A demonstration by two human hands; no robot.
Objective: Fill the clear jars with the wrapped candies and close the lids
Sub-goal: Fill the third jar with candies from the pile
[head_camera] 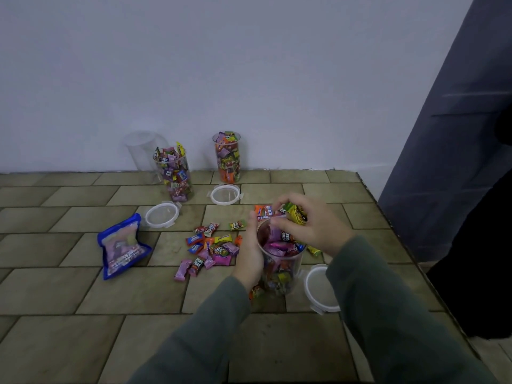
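desk (83, 286) with tile pattern carries everything, wall behind. blue bag (122, 246) lies flat at left. four jars: empty jar (141, 149) at back left, second jar (174, 176) and third jar (227, 157) full and uncapped, near jar (279, 261) close to full. three lids on the desk: first lid (162, 214), second lid (225, 194), third lid (321, 289) just right of near jar. loose candies (210, 246) piled left of near jar.

left hand (249, 253) wraps the near jar's side, steadying it. right hand (310, 223) over the mouth, grip closed on yellow-green candy (296, 214), fingertips curled.

judgement: loading step, near jar. release low inside the mouth, press the contents flat below the rim so the lid seats; keep the left hold firm against tipping.
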